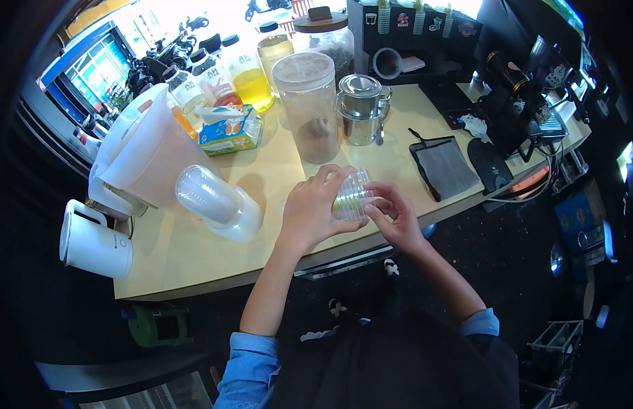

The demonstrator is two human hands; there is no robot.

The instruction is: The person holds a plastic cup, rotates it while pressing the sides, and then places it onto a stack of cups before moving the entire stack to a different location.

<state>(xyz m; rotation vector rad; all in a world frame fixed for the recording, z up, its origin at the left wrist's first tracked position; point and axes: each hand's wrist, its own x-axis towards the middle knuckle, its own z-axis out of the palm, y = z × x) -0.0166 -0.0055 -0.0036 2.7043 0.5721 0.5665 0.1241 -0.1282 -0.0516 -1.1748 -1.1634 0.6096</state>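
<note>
Over the front edge of the table, a stack of clear plastic cups (351,193) lies sideways between my two hands, its ridged rims facing right. My left hand (311,206) wraps around the stack, thumb below and fingers over the top. At the rim end, my right hand (397,218) has its thumb and fingers bent in and pinching the outer rims. More clear plastic cups (206,195) stand to the left, partly overlapping a cloudy clear container (240,218).
A tall lidded canister (307,112) and a metal pot (361,112) stand behind my hands. Leftward are a large translucent pitcher (147,153), a white kettle (98,240), a tissue pack (230,131) and several syrup bottles (250,78). A dark mesh pouch (444,167) lies right.
</note>
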